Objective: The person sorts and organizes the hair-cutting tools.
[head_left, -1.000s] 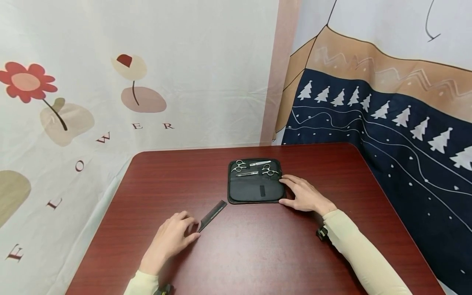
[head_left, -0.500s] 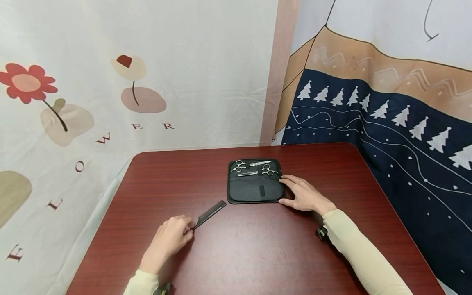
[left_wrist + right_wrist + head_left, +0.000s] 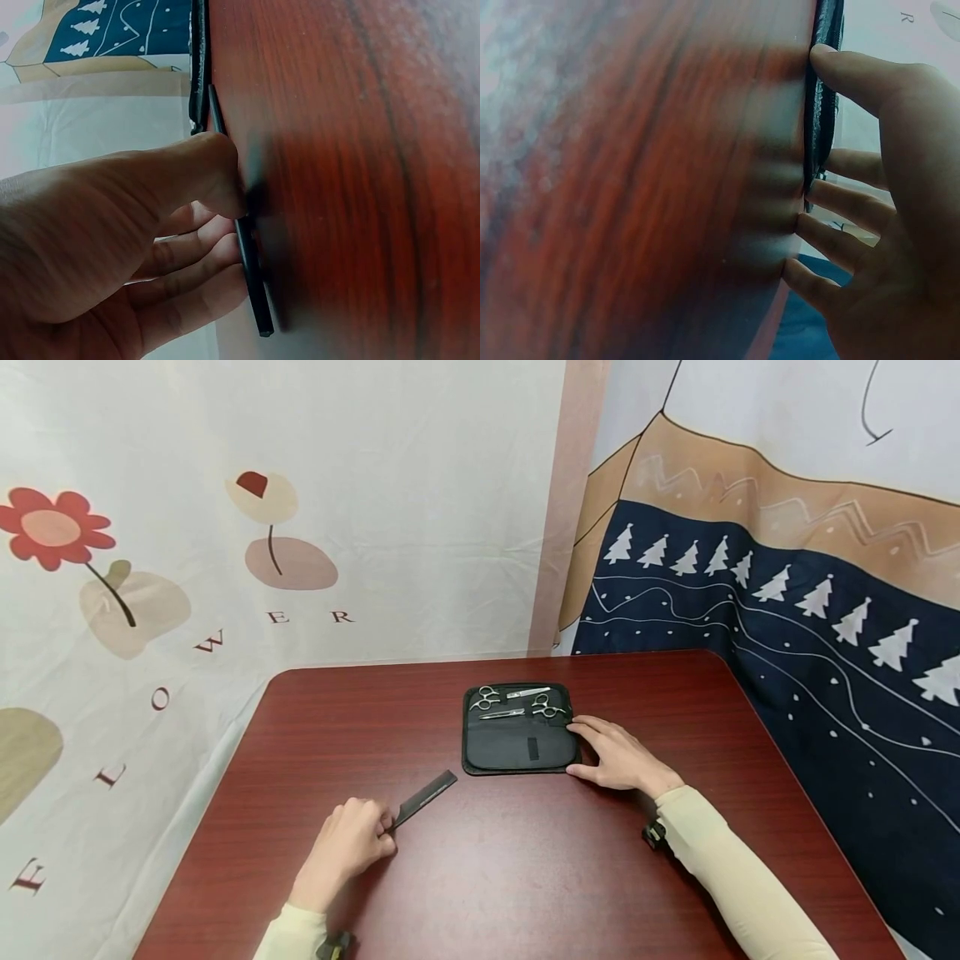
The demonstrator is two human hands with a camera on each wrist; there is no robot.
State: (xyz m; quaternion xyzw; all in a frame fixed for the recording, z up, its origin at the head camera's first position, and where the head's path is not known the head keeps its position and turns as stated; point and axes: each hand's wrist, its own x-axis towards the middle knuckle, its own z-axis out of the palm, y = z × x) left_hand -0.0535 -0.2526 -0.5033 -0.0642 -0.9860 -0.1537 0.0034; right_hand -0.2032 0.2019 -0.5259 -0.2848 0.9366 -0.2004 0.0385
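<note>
Comb in the left hand: I have it pinched near one end between thumb and fingers, with the rest reaching forward and to the right of that hand. Its long axis runs on a slant, away from the left hand and toward the case, pointing at the corner nearest that hand. The free tip ends just short of the corner, apart from it as I read the head view. In the left wrist view I get the comb edge-on, low at the counter, and I cannot tell whether it touches down. The case lies between the two hands, farther forward than the left one and just left of the right hand. On that side I grip nothing: thumb and fingers are spread, the thumb touching the edge that faces it. The left hand is the nearer one to the comb; the right is well apart from it. I judge that slant, left hand to case corner, to be the relation that counts.
</note>
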